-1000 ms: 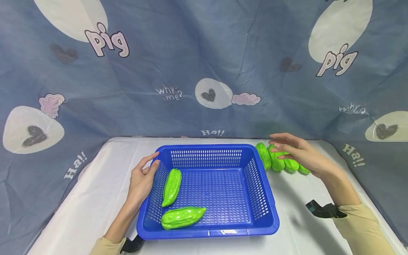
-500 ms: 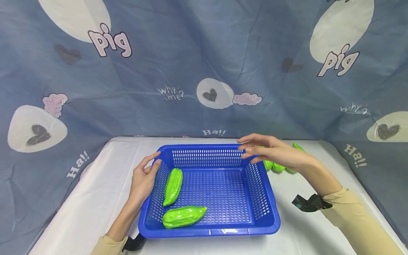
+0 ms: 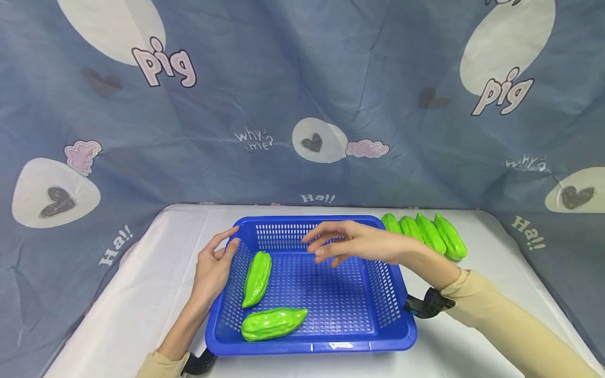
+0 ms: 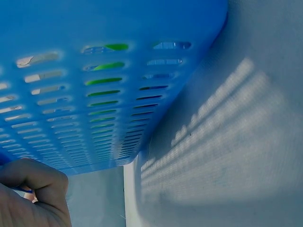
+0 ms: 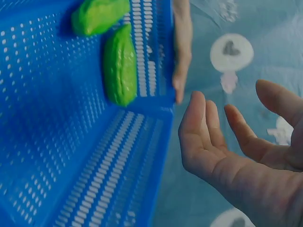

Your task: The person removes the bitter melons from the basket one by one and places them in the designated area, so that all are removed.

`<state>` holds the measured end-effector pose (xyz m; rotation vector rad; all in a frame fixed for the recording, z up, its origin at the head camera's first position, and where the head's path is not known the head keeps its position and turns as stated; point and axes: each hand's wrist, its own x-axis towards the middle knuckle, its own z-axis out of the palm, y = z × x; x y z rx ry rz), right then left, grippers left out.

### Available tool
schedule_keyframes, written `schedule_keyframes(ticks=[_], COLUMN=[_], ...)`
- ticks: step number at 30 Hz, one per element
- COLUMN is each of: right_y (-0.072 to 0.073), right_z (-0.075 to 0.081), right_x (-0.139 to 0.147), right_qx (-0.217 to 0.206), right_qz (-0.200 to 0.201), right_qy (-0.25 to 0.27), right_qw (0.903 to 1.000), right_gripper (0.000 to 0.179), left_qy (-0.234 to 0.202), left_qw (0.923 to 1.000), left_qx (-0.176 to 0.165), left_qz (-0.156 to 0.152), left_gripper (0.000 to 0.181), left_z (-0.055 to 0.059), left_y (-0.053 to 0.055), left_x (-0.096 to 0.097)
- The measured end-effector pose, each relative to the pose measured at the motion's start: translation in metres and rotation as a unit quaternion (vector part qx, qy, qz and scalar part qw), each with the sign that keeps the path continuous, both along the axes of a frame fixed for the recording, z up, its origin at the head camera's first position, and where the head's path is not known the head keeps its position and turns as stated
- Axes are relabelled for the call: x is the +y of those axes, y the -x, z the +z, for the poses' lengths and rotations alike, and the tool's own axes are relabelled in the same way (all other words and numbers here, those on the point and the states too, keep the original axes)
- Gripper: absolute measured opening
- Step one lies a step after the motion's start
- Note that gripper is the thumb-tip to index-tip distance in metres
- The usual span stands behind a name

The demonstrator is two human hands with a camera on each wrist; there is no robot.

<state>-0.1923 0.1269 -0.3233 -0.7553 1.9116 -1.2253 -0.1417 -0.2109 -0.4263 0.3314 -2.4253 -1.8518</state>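
Observation:
A blue perforated plastic basket (image 3: 309, 345) stands on the table. My left hand (image 3: 212, 268) holds its left rim, the thumb over the inside edge; in the left wrist view, curled fingers (image 4: 35, 187) show beside the basket wall. Two glossy green bitter melons lie inside: an upright-lying one (image 3: 257, 278) along the left wall and a sideways one (image 3: 274, 324) near the front. Above the basket's back right part hovers my right hand (image 3: 356, 242), fingers loosely bent and apart, with nothing between them, as the right wrist view also shows.
Several more green bitter melons (image 3: 430, 235) lie in a row to the right of the basket, partly behind the right forearm. White cloth (image 3: 165, 252) covers the table. A blue printed curtain (image 3: 302, 105) hangs behind and at both sides.
My right hand has moved left, from over the row of bitter melons to above the basket, uncovering the row. The left hand and the two melons in the basket stay put.

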Motion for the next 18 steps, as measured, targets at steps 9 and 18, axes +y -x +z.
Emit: schedule_keyframes(ticks=[9, 18], right_y=[0.0, 0.006], right_z=[-0.021, -0.041], right_x=[-0.039, -0.058], right_qx=[-0.044, -0.071], right_qz=[0.052, 0.09], right_qy=[-0.016, -0.039], right_qw=[0.9975, 0.9926], right_gripper=[0.042, 0.039], left_qy=[-0.007, -0.011], left_qw=[1.0, 0.9999], left_qx=[0.001, -0.005], left_qz=[0.002, 0.002], left_gripper=[0.042, 0.042], left_z=[0.0, 0.0], left_y=[-0.001, 0.0], left_x=[0.0, 0.001])
